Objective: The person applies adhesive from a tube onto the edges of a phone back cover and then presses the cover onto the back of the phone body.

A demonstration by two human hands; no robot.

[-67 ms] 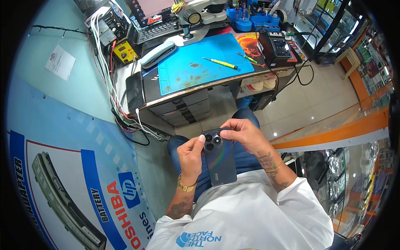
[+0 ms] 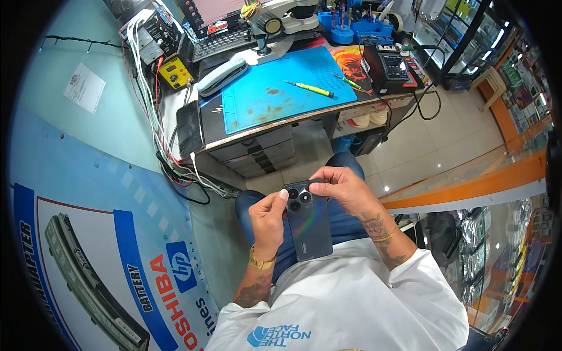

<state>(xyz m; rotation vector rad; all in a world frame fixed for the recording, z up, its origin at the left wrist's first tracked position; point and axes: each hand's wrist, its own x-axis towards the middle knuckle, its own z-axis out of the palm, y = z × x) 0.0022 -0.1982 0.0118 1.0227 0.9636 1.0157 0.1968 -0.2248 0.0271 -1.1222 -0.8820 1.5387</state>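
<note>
A dark grey smartphone (image 2: 310, 231) is held above my lap, its back with the round camera lenses facing up. My left hand (image 2: 268, 225) pinches its upper left edge, the thumb beside the lenses. At the top right corner my right hand (image 2: 341, 188) grips it, thumb on the back by the camera block. The fingers under the phone are hidden.
Ahead stands a workbench with a blue mat (image 2: 263, 96), a yellow screwdriver (image 2: 310, 89), a grey case (image 2: 222, 77) and a black phone (image 2: 189, 130) on a cable. A microscope (image 2: 275, 23) stands behind; a glass counter (image 2: 468, 205) is at right.
</note>
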